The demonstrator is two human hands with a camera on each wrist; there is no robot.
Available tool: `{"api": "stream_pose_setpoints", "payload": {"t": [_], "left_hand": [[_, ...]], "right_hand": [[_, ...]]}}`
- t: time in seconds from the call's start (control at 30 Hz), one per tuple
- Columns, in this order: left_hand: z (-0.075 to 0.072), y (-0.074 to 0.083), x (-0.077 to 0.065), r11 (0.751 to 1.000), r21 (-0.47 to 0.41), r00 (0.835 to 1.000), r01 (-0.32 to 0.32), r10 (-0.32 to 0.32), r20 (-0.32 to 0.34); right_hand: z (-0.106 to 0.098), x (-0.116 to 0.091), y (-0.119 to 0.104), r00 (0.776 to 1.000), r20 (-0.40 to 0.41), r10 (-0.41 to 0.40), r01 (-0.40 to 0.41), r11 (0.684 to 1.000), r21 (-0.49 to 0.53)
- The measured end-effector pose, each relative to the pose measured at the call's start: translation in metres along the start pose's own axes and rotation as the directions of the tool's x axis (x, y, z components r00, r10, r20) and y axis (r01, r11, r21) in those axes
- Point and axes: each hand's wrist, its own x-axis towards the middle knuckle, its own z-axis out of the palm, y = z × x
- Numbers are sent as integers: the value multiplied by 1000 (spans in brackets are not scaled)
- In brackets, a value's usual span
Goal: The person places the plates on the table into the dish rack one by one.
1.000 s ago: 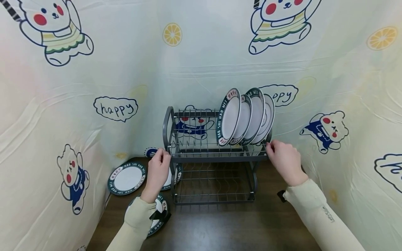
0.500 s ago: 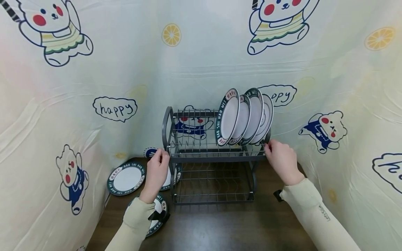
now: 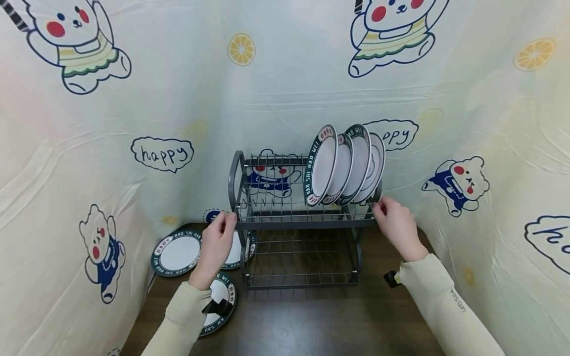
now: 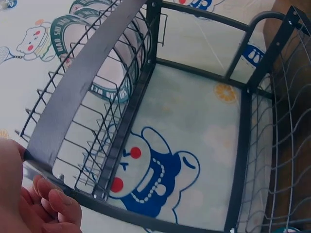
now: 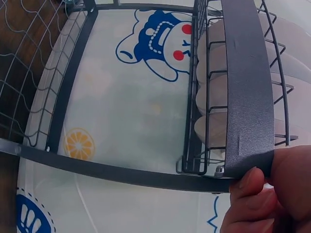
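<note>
A dark grey two-tier dish rack [image 3: 307,225] stands on the brown table. My left hand [image 3: 216,247] is at its front left corner. In the left wrist view, thumb and curled fingers lie about the end of the front bar [image 4: 73,92], the fingers looking slack. At the opposite end my right hand [image 3: 398,226] pinches the front right corner, thumb against the bar [image 5: 249,87] and fingers curled below, in the right wrist view. Several white plates [image 3: 322,170] with green lettered rims stand on edge in the right half of the top tier.
Left of the rack, plates lie flat on the table: one at the back left [image 3: 178,253], one beside the rack's leg [image 3: 233,253], and one nearer [image 3: 221,291], partly hidden by the left sleeve. A cartoon-printed cloth [image 3: 285,64] hangs behind and at both sides.
My left hand has shifted slightly left and its wrist has swung outward, uncovering more of the flat plates. The right hand keeps its place at the corner, and the view has drifted a little.
</note>
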Motion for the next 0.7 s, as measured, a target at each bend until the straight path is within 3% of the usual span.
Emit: {"api": "stream_pose_setpoints", "payload": {"t": [0.2, 0.4, 0.7], "left_hand": [[-6, -14, -5, 1000, 19, 1000, 16, -15, -15], [-13, -35, -10, 996, 61, 998, 58, -57, -16], [-22, -83, -20, 979, 150, 990, 140, -141, -3]], "right_hand": [[1, 2, 5, 997, 72, 26, -31, 997, 74], [-2, 4, 8, 994, 109, 11, -18, 998, 56], [-1, 4, 10, 994, 110, 19, -23, 999, 34]]}}
